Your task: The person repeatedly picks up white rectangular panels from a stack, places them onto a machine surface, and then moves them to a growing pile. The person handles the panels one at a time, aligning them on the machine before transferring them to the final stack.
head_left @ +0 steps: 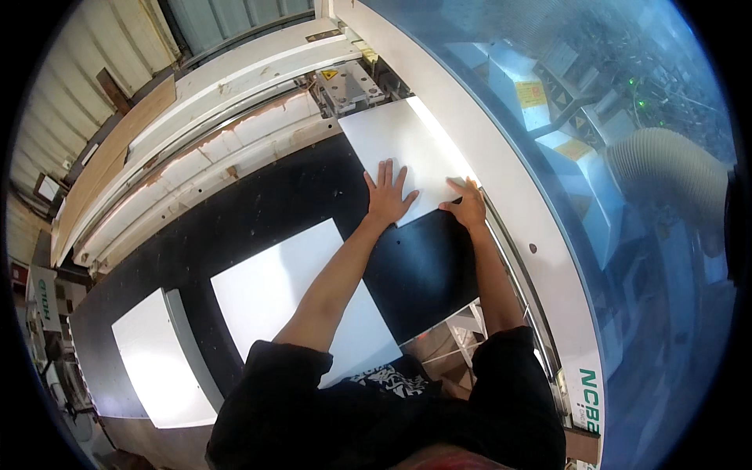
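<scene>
A white rectangular panel [392, 133] lies on the black tabletop [274, 200], its far right side along the white machine frame. My left hand [387, 196] rests palm down on the panel's near part, fingers spread. At the panel's near right corner is my right hand [468, 207], its thumb and index finger apart, beside the metal rail [501, 244]. Whether its other fingers press on the panel or the rail I cannot tell. A second white panel [274, 274] lies flat to the left, partly hidden behind my left forearm.
Farther left lie more white panels [160, 364], apparently stacked. A metal clamp block [345, 88] with a yellow warning label stands past the far panel. On the right, a blue transparent cover [548, 141] encloses machine parts and a ribbed hose [666, 168]. A pale beam [235, 145] borders the far side.
</scene>
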### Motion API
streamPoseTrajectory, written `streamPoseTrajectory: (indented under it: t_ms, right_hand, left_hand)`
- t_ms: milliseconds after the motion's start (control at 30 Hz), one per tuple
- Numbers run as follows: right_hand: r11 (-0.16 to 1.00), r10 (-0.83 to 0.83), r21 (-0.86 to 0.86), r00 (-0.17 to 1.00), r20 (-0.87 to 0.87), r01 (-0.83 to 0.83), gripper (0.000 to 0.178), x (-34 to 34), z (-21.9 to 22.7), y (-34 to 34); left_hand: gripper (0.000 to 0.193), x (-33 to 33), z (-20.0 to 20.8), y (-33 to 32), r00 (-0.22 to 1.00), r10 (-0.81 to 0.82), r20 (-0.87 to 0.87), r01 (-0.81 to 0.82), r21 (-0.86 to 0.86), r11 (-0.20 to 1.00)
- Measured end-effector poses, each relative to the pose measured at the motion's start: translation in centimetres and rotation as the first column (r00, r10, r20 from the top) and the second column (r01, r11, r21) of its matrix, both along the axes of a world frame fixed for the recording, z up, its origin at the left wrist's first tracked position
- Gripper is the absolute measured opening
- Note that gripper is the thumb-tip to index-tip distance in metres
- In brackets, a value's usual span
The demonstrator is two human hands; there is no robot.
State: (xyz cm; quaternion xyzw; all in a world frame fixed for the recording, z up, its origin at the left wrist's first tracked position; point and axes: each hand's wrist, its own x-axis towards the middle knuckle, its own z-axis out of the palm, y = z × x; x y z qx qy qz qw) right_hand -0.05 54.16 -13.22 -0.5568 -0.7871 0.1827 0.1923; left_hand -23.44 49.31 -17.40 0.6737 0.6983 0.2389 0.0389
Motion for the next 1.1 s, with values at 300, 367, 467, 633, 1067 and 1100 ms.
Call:
streamPoseTrajectory:
  t_ms: [300, 367, 467, 633, 1067, 1100]
  right_hand:
    - [0.990, -0.136, 0.040, 0.991, 0.019, 0.135, 0.128, -4.0, -4.6, -5.1]
    - [0.984, -0.173, 0.044, 0.983, 0.058, 0.171, 0.130, -4.8, -3.7, -5.5]
    - [0.980, -0.191, 0.078, 0.975, 0.112, 0.183, 0.125, -4.9, -3.4, -6.2]
    - [0.980, -0.197, 0.064, 0.974, 0.115, 0.190, 0.120, -5.2, -2.9, -6.2]
    - [0.976, -0.200, 0.119, 0.971, 0.133, 0.184, 0.117, -4.8, -3.7, -5.8]
    - [0.976, -0.191, 0.132, 0.974, 0.125, 0.175, 0.116, -5.0, -3.7, -5.6]
  left_hand:
    - [0.100, -2.7, -1.0, -4.4, 0.992, 0.115, 0.056, -0.112, -0.068, 0.991]
    - [0.102, -3.6, -0.5, -4.4, 0.997, 0.065, 0.039, -0.060, -0.113, 0.992]
    - [0.102, -4.1, -1.0, -4.5, 0.999, 0.023, 0.041, -0.019, -0.096, 0.995]
    - [0.099, -3.9, -1.7, -4.8, 0.997, 0.036, 0.066, -0.036, 0.003, 0.999]
    - [0.100, -4.0, -0.5, -5.2, 0.998, 0.022, 0.060, -0.018, -0.068, 0.998]
    - [0.100, -4.1, -0.6, -5.1, 0.997, 0.024, 0.069, -0.019, -0.064, 0.998]
